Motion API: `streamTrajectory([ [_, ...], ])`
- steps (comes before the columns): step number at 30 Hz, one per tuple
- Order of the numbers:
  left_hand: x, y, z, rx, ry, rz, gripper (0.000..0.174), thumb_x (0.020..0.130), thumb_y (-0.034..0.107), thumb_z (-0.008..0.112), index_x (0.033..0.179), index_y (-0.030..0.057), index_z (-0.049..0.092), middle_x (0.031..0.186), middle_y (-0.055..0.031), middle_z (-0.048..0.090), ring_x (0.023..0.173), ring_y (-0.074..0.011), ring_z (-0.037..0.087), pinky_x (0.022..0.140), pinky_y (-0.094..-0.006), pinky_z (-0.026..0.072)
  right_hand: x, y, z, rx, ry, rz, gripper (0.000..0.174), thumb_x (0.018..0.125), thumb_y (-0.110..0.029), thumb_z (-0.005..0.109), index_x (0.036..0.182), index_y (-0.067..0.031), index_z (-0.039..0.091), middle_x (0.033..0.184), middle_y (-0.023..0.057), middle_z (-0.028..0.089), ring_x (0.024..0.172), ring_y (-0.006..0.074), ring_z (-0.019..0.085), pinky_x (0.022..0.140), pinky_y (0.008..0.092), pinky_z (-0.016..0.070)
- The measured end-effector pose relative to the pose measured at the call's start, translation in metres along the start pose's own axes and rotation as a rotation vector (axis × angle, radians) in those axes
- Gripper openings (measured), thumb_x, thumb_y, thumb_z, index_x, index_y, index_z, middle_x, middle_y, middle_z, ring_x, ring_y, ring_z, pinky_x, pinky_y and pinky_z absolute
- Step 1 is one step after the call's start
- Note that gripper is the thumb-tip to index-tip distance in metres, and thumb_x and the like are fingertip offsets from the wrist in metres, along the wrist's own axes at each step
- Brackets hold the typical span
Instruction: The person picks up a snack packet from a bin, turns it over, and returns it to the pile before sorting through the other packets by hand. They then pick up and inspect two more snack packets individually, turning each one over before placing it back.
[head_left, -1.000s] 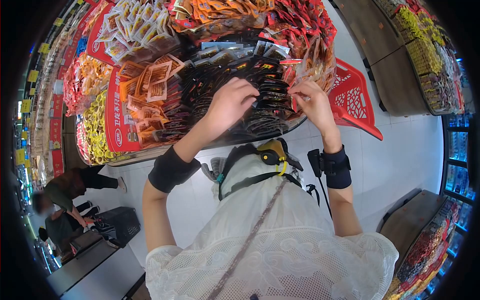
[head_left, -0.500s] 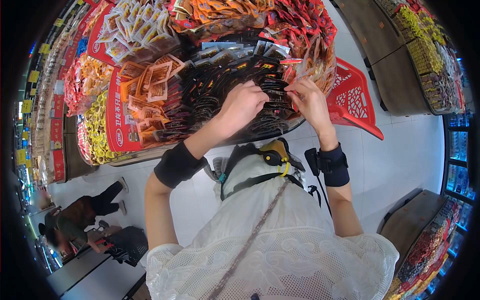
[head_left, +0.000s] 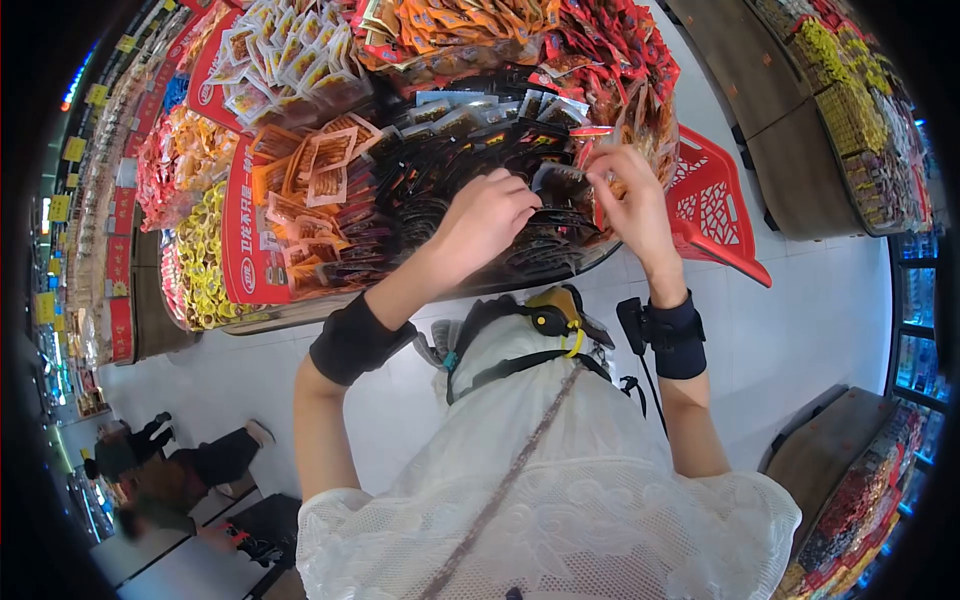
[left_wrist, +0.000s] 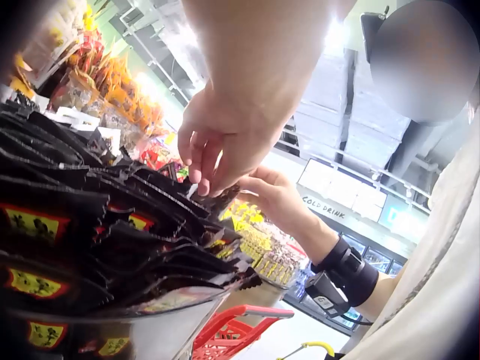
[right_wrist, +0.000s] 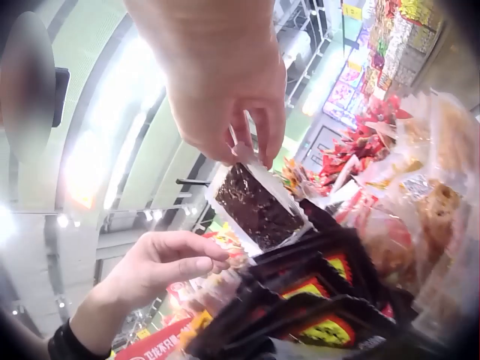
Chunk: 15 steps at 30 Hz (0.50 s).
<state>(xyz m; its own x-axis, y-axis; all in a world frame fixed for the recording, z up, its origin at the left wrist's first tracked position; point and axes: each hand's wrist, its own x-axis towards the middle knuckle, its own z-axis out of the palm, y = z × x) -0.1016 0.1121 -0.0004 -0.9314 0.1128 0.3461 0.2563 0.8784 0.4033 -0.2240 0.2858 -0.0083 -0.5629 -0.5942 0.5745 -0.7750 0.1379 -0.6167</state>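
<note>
My right hand (head_left: 632,200) pinches the top edge of a small snack packet (right_wrist: 259,206). The packet has a clear face with dark pieces inside and stands tilted over the black packets (right_wrist: 322,292). My left hand (head_left: 487,215) hovers beside it, over the same pile, with fingers loosely bent and nothing visible between them. From the right wrist, the left hand (right_wrist: 161,266) shows its thumb and forefinger pointing toward the packet. In the left wrist view the left hand (left_wrist: 232,139) overlaps the right hand (left_wrist: 281,206), and rows of black packets (left_wrist: 45,225) lie below.
Orange packets (head_left: 325,165) lie left of the black pile, white ones (head_left: 290,55) behind. Red packets (head_left: 625,60) fill the far right. A red basket (head_left: 715,200) stands at the bin's right side. A red sign board (head_left: 245,230) edges the left section. People (head_left: 190,470) are at lower left.
My right hand has tipped the packet up from the black row, so its clear face shows. The left hand has moved right, closer to it. People in the background have shifted.
</note>
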Motion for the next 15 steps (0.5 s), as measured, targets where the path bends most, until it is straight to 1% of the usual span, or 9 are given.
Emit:
streamTrajectory([
  [2,0.001,-0.003,-0.015,0.007,0.105,-0.012,0.012,0.073,0.004,0.062,0.085,0.0035,0.062,0.084,-0.0074,0.060,0.081,-0.0249,0.055,0.071,-0.0333,0.0453,0.007,-0.010,-0.005,0.306,0.054,0.157,0.008,0.080,-0.003,0.059,0.087,-0.0008,0.056,0.082,0.0066,0.060,0.075,0.0176,0.060,0.066,0.0278,0.0461],
  [3,0.001,-0.004,-0.025,-0.003,0.183,-0.022,0.013,0.074,0.006,0.063,0.088,0.0035,0.061,0.086,-0.0089,0.060,0.082,-0.0259,0.055,0.072,-0.0328,0.0459,0.012,-0.017,-0.008,0.373,0.066,0.224,0.007,0.084,-0.006,0.056,0.089,-0.0002,0.055,0.083,0.0053,0.063,0.071,0.0083,0.058,0.064,0.0215,0.0444],
  [4,0.002,-0.007,-0.032,0.017,0.245,-0.046,0.014,0.077,0.007,0.062,0.091,0.0039,0.062,0.088,-0.0098,0.060,0.082,-0.0262,0.056,0.072,-0.0321,0.0464,0.016,-0.021,-0.009,0.402,0.064,0.257,0.007,0.084,-0.006,0.057,0.089,-0.0003,0.055,0.083,0.0044,0.063,0.071,0.0067,0.056,0.063,0.0205,0.0437],
  [6,0.001,-0.014,-0.038,-0.044,0.304,-0.184,0.016,0.081,0.008,0.058,0.096,0.0052,0.062,0.091,-0.0110,0.060,0.083,-0.0252,0.058,0.075,-0.0307,0.0462,0.027,-0.024,-0.010,0.462,0.056,0.325,0.008,0.084,-0.006,0.057,0.089,-0.0005,0.055,0.082,0.0026,0.062,0.070,0.0037,0.053,0.062,0.0187,0.0422],
  [7,0.000,-0.012,-0.046,-0.114,0.195,-0.289,0.022,0.087,0.011,0.054,0.106,0.0028,0.059,0.099,-0.0119,0.061,0.090,-0.0205,0.059,0.080,-0.0282,0.0450,0.034,-0.027,-0.007,0.509,0.075,0.331,0.009,0.084,-0.007,0.058,0.088,-0.0003,0.056,0.079,0.0001,0.061,0.069,0.0019,0.049,0.061,0.0172,0.0404],
  [10,-0.003,-0.009,-0.043,-0.679,0.187,-0.448,0.029,0.090,0.014,0.051,0.113,-0.0019,0.053,0.106,-0.0117,0.060,0.098,-0.0164,0.057,0.086,-0.0266,0.0424,0.050,-0.035,-0.002,0.547,0.038,0.413,0.009,0.083,-0.009,0.059,0.087,-0.0005,0.057,0.074,-0.0012,0.060,0.067,0.0019,0.049,0.060,0.0174,0.0404],
  [11,-0.004,-0.007,-0.044,-0.760,0.155,-0.483,0.033,0.091,0.015,0.051,0.116,-0.0053,0.049,0.109,-0.0110,0.058,0.101,-0.0147,0.054,0.090,-0.0264,0.0402,0.054,-0.037,0.001,0.592,0.042,0.428,0.009,0.083,-0.009,0.059,0.087,-0.0012,0.059,0.071,-0.0017,0.061,0.065,0.0025,0.051,0.059,0.0179,0.0418],
  [12,-0.007,-0.008,-0.039,-0.804,0.182,-0.485,0.031,0.090,0.014,0.052,0.115,-0.0037,0.050,0.107,-0.0092,0.059,0.099,-0.0137,0.054,0.090,-0.0258,0.0399,0.057,-0.040,0.003,0.622,0.034,0.446,0.009,0.083,-0.009,0.059,0.087,-0.0012,0.059,0.071,-0.0015,0.061,0.064,0.0027,0.051,0.058,0.0182,0.0422],
  [15,-0.012,-0.009,-0.037,-0.915,0.189,-0.482,0.028,0.087,0.012,0.055,0.110,-0.0041,0.053,0.102,-0.0083,0.061,0.093,-0.0119,0.056,0.084,-0.0258,0.0440,0.064,-0.046,0.009,0.704,0.018,0.500,0.008,0.083,-0.009,0.059,0.087,-0.0013,0.060,0.070,-0.0012,0.061,0.062,0.0034,0.052,0.056,0.0190,0.0431],
])
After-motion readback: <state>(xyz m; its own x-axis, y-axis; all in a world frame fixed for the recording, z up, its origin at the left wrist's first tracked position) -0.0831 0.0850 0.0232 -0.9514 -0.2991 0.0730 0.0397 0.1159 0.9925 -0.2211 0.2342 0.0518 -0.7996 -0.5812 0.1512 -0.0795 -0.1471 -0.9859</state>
